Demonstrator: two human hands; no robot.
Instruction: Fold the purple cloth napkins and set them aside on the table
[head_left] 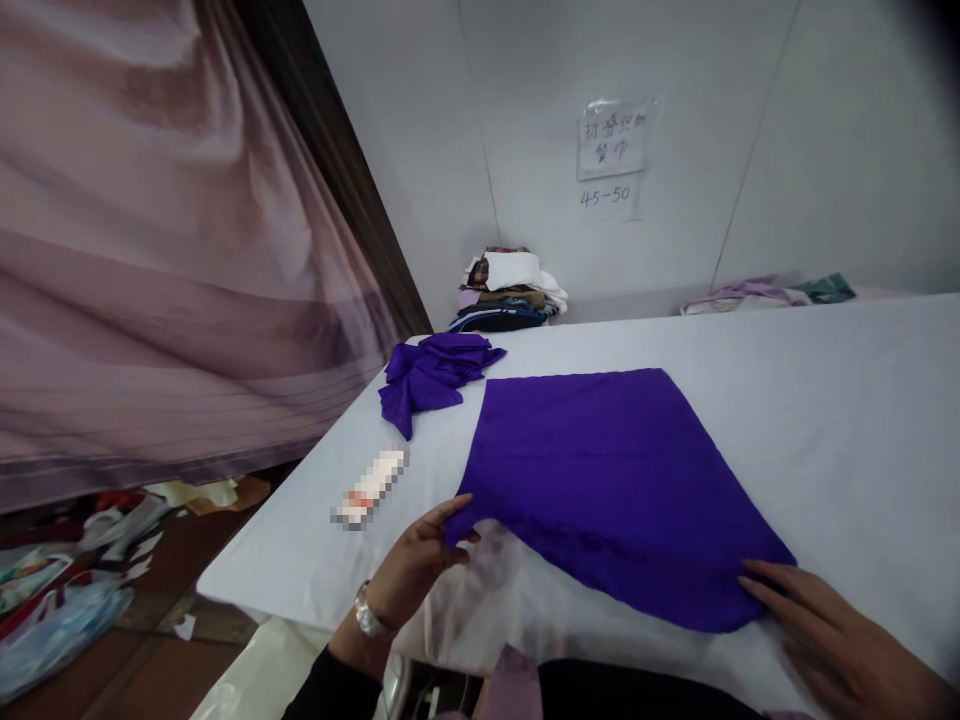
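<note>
A purple cloth napkin is spread on the white-covered table, its far edge lying flat and its near edge curving loosely. My left hand pinches the near left corner between thumb and fingers and lifts it slightly. At the near right corner is my right hand, its fingertips over the cloth's edge and its thumb hidden. Beyond the left hand, a crumpled purple cloth lies in loose folds near the table's left edge. A small pixelated item rests on the table left of the napkin.
The white tablecloth runs up to the wall. Folded fabrics are stacked at the back, and other cloths lie at back right. A pink curtain hangs at left above floor bags. A handwritten sign is on the wall.
</note>
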